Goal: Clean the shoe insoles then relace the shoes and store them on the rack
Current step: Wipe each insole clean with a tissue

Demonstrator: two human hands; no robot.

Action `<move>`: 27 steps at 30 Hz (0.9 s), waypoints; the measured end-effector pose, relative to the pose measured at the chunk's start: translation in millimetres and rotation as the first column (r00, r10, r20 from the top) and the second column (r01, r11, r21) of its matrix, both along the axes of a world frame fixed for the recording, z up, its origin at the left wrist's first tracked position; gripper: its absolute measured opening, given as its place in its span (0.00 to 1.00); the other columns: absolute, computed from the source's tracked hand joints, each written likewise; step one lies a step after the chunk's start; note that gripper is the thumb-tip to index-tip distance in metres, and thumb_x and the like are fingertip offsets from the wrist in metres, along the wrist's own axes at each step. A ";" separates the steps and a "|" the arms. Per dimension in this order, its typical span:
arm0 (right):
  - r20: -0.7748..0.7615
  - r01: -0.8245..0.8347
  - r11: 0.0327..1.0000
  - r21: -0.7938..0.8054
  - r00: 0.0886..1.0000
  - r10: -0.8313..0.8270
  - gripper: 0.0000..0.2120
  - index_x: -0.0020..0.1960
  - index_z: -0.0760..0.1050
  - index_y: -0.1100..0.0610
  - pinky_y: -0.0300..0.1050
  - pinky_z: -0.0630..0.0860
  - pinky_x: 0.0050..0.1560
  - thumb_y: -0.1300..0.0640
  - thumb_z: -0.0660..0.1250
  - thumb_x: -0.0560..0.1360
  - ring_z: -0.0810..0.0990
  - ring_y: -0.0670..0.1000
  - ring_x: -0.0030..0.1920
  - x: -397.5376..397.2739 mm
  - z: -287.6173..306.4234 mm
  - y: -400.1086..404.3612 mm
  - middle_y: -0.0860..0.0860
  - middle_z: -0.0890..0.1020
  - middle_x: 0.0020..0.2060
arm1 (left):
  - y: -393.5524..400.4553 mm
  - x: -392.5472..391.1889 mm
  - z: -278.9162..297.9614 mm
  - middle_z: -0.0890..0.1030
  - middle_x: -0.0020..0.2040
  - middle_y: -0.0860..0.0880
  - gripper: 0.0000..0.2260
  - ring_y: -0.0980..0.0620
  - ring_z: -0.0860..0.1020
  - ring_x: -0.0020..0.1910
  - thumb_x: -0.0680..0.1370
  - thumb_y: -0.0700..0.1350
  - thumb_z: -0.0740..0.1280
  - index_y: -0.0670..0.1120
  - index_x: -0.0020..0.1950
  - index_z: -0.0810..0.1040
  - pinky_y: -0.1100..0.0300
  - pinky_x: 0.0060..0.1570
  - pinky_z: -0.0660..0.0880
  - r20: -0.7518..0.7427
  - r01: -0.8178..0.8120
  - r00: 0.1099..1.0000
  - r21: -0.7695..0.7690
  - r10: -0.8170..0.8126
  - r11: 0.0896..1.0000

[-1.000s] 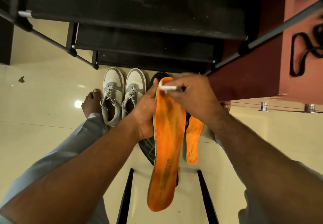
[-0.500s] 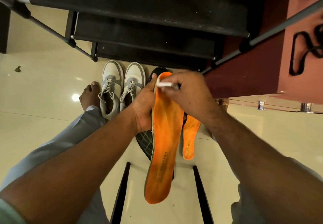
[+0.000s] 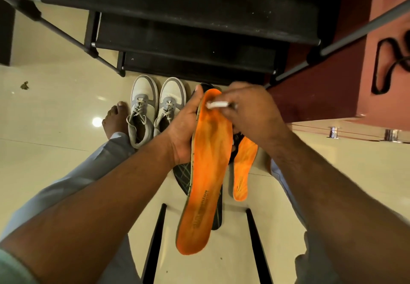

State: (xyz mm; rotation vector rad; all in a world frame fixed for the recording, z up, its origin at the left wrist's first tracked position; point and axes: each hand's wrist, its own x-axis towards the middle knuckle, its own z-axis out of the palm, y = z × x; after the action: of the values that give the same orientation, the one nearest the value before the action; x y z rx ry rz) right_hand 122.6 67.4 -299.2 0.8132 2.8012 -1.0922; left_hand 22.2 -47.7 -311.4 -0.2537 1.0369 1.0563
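Observation:
My left hand (image 3: 185, 128) holds a long orange insole (image 3: 206, 173) upright by its left edge, thumb along the toe end. Against the insole's toe end, my right hand (image 3: 250, 115) pinches a small white brush or wipe (image 3: 218, 104). A second orange insole (image 3: 244, 168) lies on the floor to the right, partly behind my right wrist. A black shoe (image 3: 184, 176) with a line pattern sits beneath the held insole, mostly hidden. A laced grey-white pair of sneakers (image 3: 155, 108) stands to the left, in front of the black shoe rack (image 3: 177, 46).
My bare left foot (image 3: 115, 119) rests beside the sneakers. A reddish cabinet (image 3: 332, 79) with a black cord (image 3: 386, 62) stands at the right. Two black bars (image 3: 155, 239) of a stool or frame run under my arms. A small scrap (image 3: 24, 85) lies on the tiled floor.
My hands and the insole have stayed together with only slight shifts; the white item still works at the toe end. The camera view wobbled a little.

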 end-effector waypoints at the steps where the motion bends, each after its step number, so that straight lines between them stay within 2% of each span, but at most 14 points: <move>1: -0.048 0.076 0.994 0.077 0.996 -0.072 0.09 0.52 0.83 0.55 0.51 0.78 0.44 0.60 0.68 0.74 0.80 0.52 0.45 0.6 -0.7 0.4 0.52 0.81 0.46 | 0.3 1.6 -0.7 0.84 0.54 0.41 0.36 0.44 0.84 0.49 0.77 0.71 0.48 0.48 0.52 0.87 0.48 0.50 0.80 0.008 0.009 1.000 0.007 -0.009 1.000; 3: -0.066 0.063 0.994 0.094 0.996 -0.057 0.09 0.52 0.84 0.55 0.52 0.78 0.45 0.60 0.68 0.73 0.80 0.53 0.46 0.1 0.7 1.4 0.53 0.81 0.47 | 0.4 1.8 -1.2 0.84 0.54 0.41 0.36 0.44 0.84 0.49 0.77 0.71 0.48 0.48 0.52 0.87 0.49 0.51 0.80 0.013 0.012 1.000 0.010 -0.012 1.000; 6: 0.104 -0.220 0.973 -0.070 0.969 0.226 0.08 0.50 0.84 0.54 0.49 0.77 0.46 0.59 0.70 0.73 0.78 0.49 0.46 -0.7 2.2 4.1 0.49 0.81 0.45 | 0.0 -2.0 -2.3 0.84 0.55 0.39 0.35 0.42 0.83 0.50 0.77 0.72 0.48 0.48 0.55 0.84 0.47 0.52 0.79 0.013 -0.021 1.000 -0.024 0.021 0.999; 7: 0.151 -0.262 0.962 -0.081 0.951 0.271 0.07 0.49 0.84 0.54 0.48 0.77 0.47 0.59 0.70 0.73 0.78 0.48 0.46 -0.6 1.5 4.3 0.49 0.81 0.45 | -0.2 -2.5 -2.6 0.83 0.56 0.39 0.35 0.41 0.83 0.50 0.77 0.72 0.49 0.48 0.56 0.83 0.46 0.53 0.79 0.010 -0.019 1.000 -0.032 0.019 0.999; 9: 0.135 -0.184 0.983 0.008 0.974 0.181 0.07 0.50 0.83 0.54 0.46 0.76 0.45 0.58 0.68 0.74 0.78 0.49 0.46 0.8 -0.6 4.5 0.49 0.80 0.46 | -0.3 -0.1 -2.1 0.84 0.55 0.40 0.35 0.42 0.83 0.50 0.77 0.72 0.49 0.47 0.55 0.85 0.46 0.53 0.79 0.013 -0.008 1.000 -0.024 0.008 1.000; 12: -0.055 0.050 0.983 0.176 0.998 -0.041 0.08 0.50 0.83 0.56 0.45 0.75 0.39 0.59 0.68 0.73 0.80 0.52 0.43 3.2 -1.9 5.3 0.52 0.81 0.45 | 1.8 3.8 0.1 0.84 0.54 0.41 0.35 0.44 0.84 0.50 0.77 0.71 0.49 0.47 0.53 0.86 0.49 0.51 0.80 0.030 0.011 0.999 -0.013 -0.011 1.000; 14: -0.024 -0.016 0.993 0.117 1.000 0.019 0.08 0.49 0.84 0.55 0.46 0.76 0.40 0.60 0.69 0.72 0.79 0.51 0.44 2.8 -0.8 7.0 0.51 0.81 0.44 | 1.8 1.7 0.5 0.84 0.53 0.41 0.35 0.44 0.84 0.48 0.78 0.71 0.49 0.47 0.51 0.87 0.49 0.49 0.81 0.035 -0.002 0.999 -0.009 0.002 1.000; 17: 0.162 -0.221 0.973 -0.069 0.960 0.229 0.08 0.50 0.84 0.52 0.41 0.72 0.42 0.59 0.70 0.72 0.78 0.47 0.45 3.1 -0.7 11.8 0.44 0.77 0.42 | 1.1 -2.3 -0.2 0.84 0.53 0.40 0.36 0.43 0.84 0.47 0.77 0.71 0.49 0.47 0.49 0.87 0.47 0.50 0.80 0.034 -0.020 0.999 -0.044 0.022 0.999; 18: 0.167 -0.212 0.975 -0.070 0.961 0.221 0.07 0.49 0.84 0.52 0.40 0.70 0.41 0.58 0.70 0.72 0.78 0.46 0.44 3.7 -1.6 12.3 0.43 0.77 0.41 | 0.9 -1.9 -0.6 0.85 0.52 0.41 0.36 0.43 0.84 0.47 0.77 0.71 0.49 0.47 0.48 0.88 0.49 0.49 0.81 0.028 -0.021 0.999 -0.050 0.023 0.999; 20: 0.070 -0.086 0.996 0.037 0.994 0.083 0.07 0.50 0.84 0.53 0.41 0.72 0.41 0.58 0.69 0.73 0.78 0.47 0.44 5.2 -3.6 12.4 0.46 0.79 0.43 | 1.7 1.1 0.2 0.85 0.52 0.41 0.36 0.44 0.85 0.47 0.78 0.70 0.49 0.47 0.48 0.88 0.50 0.48 0.82 0.041 -0.013 0.999 -0.039 0.015 0.999; 22: -0.042 0.025 0.991 0.128 0.999 -0.020 0.08 0.50 0.84 0.54 0.45 0.75 0.42 0.59 0.68 0.73 0.80 0.49 0.44 5.1 -3.6 10.0 0.50 0.81 0.45 | 2.8 4.2 1.9 0.84 0.55 0.40 0.35 0.44 0.84 0.49 0.78 0.70 0.50 0.46 0.53 0.86 0.49 0.48 0.82 0.064 -0.002 0.998 -0.028 0.003 1.000; 23: -0.052 0.033 0.993 0.113 0.998 -0.027 0.08 0.50 0.83 0.54 0.46 0.76 0.41 0.59 0.68 0.73 0.80 0.50 0.44 4.5 -2.3 9.6 0.50 0.81 0.46 | 2.6 4.2 1.9 0.84 0.55 0.40 0.35 0.43 0.84 0.49 0.78 0.70 0.50 0.46 0.56 0.85 0.49 0.48 0.82 0.068 -0.002 0.998 -0.027 0.004 1.000; 24: -0.025 0.007 0.998 0.065 1.000 -0.006 0.08 0.50 0.83 0.54 0.46 0.77 0.41 0.60 0.69 0.73 0.80 0.49 0.43 4.1 -0.2 10.7 0.49 0.81 0.46 | 2.4 3.4 2.5 0.84 0.55 0.40 0.34 0.43 0.84 0.48 0.78 0.70 0.50 0.46 0.57 0.83 0.49 0.47 0.82 0.071 -0.008 0.997 -0.026 0.010 1.000; 27: 0.192 -0.155 0.981 -0.115 0.966 0.176 0.06 0.47 0.84 0.53 0.43 0.76 0.41 0.59 0.72 0.71 0.78 0.44 0.40 5.7 3.8 18.9 0.46 0.80 0.41 | 1.6 0.2 2.4 0.85 0.51 0.40 0.34 0.43 0.85 0.45 0.78 0.70 0.49 0.45 0.58 0.81 0.51 0.43 0.83 0.045 -0.012 0.999 -0.043 0.014 0.999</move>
State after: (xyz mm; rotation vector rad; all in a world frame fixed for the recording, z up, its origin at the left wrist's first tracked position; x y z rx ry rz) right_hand 128.3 86.3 -295.4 0.6279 2.5717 -1.0490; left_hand 22.4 -46.2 -309.0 -0.3181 1.0194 1.0363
